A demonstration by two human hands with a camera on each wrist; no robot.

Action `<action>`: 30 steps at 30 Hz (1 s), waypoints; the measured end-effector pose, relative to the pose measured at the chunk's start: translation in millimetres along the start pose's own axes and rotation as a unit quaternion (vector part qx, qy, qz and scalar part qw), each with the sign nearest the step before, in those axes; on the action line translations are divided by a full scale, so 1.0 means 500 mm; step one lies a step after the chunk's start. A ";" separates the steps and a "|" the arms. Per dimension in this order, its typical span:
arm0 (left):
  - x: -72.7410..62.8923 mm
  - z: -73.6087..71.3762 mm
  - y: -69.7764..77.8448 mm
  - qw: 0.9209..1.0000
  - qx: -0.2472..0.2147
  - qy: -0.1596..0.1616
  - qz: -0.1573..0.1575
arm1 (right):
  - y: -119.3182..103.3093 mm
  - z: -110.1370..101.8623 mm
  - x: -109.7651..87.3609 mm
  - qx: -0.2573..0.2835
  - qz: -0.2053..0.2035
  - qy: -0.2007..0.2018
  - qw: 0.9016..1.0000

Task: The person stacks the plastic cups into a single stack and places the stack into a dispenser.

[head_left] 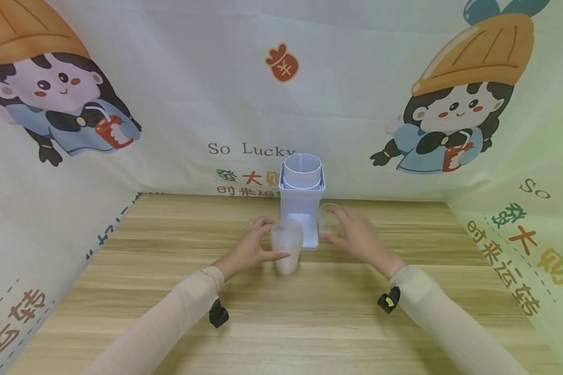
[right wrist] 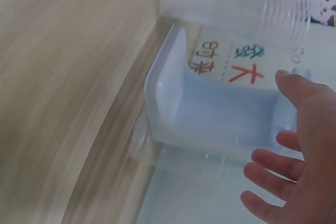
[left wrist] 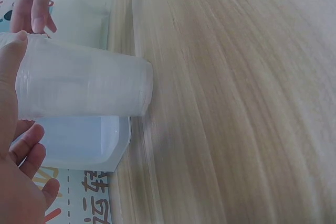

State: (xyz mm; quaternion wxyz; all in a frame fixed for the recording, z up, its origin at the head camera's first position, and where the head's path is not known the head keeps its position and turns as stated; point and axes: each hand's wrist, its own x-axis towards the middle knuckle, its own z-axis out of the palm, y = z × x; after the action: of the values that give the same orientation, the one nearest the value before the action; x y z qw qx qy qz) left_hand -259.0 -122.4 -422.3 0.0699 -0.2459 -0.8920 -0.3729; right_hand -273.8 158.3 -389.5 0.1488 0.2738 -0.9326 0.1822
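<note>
A stack of clear plastic cups point(head_left: 286, 247) stands in front of the pale blue cup dispenser point(head_left: 302, 203). My left hand point(head_left: 251, 245) grips the stack from its left side, thumb in front and fingers behind. Several nested rims show on the stack point(right wrist: 236, 11) in the right wrist view. To the right of the dispenser is another clear cup point(head_left: 327, 224), partly covered by my right hand point(head_left: 358, 234). That hand's fingers point(right wrist: 273, 182) are spread and loosely bent beside the cup, with the thumb apart from them.
The dispenser has a round tube point(head_left: 302, 169) on top and an open front over a flat base. Behind it hangs a printed cloth backdrop point(head_left: 258, 104), which also lines both sides. Wood-grain table surface point(head_left: 281, 323) extends toward me. Each wrist wears a small black camera point(head_left: 218, 313).
</note>
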 end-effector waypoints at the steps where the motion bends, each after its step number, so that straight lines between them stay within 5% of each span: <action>1: 0.000 0.000 0.000 1.000 0.001 0.001 0.001 | 0.003 0.000 0.003 -0.001 0.006 -0.001 1.000; 30: -0.001 -0.001 0.001 1.000 0.010 -0.006 -0.008 | 0.053 0.025 0.047 0.029 0.069 -0.020 0.997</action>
State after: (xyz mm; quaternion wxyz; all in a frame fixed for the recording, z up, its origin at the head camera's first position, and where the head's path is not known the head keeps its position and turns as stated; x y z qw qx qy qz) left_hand -258.3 -122.7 -421.8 0.0644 -0.2406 -0.8980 -0.3628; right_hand -309.7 163.1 -398.8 0.1096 0.2164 -0.9463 0.2136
